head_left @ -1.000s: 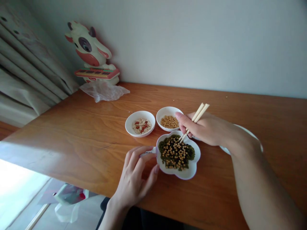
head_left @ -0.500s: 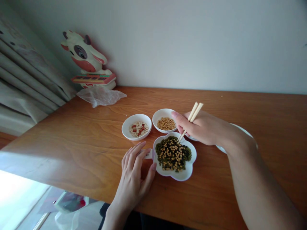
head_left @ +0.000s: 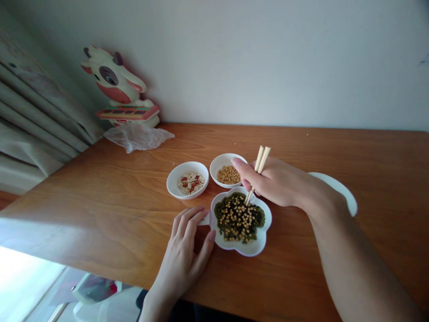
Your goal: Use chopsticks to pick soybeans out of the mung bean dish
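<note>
My right hand is closed around a pair of wooden chopsticks. Their tips dip into the mixed beans, green, black and yellow, in a white flower-shaped dish. To the left of the dish my left hand rests with its fingers spread. Its thumb tip is at the rim, and the fingertips lie by a small white label beside the dish. Behind, a round white bowl holds yellow beans, partly hidden by my right hand. Another white bowl contains pale seeds and reddish pieces.
A white plate lies partly behind my right forearm. A cow-shaped toy keyboard and a crumpled clear plastic bag are at the back left of the wooden table. Grey curtains hang at the left.
The whole view has shifted slightly, so things appear a little further left. The chopsticks stand slightly more upright, with their tips still in the beans. My left hand stays beside the dish.
</note>
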`<state>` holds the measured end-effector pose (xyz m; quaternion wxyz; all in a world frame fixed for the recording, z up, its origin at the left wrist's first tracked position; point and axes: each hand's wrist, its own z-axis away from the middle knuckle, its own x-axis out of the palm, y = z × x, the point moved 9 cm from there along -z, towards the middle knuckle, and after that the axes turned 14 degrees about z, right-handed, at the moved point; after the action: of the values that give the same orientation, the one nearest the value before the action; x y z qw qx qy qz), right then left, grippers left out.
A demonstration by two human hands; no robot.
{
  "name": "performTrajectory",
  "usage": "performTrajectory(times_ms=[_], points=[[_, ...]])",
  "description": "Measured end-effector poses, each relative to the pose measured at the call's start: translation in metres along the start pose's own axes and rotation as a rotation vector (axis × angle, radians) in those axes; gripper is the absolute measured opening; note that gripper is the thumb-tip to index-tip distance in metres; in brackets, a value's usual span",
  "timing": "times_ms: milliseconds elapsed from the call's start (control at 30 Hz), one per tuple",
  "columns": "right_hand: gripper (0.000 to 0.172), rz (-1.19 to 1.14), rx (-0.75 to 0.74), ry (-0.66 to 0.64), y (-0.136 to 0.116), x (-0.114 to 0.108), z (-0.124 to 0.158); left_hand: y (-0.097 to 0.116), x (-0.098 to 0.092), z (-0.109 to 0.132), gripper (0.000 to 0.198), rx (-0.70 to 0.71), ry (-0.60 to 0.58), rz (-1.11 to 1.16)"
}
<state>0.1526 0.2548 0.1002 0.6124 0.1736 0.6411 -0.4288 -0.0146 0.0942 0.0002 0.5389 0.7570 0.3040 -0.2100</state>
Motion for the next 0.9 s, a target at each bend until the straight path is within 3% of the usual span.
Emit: performTrajectory(times_ms=[333, 900], points=[[0.073, -0.074, -0.019, -0.003, -0.014, -0.001, 0.005, -0.001, 0.0, 0.0, 0.043, 0.007, 0.0, -0.001], [0.078, -0.029, -0.015, -0.008, -0.008, -0.001, 0.003, -0.002, 0.0, -0.001, 0.043, -0.003, -0.001, 0.013]])
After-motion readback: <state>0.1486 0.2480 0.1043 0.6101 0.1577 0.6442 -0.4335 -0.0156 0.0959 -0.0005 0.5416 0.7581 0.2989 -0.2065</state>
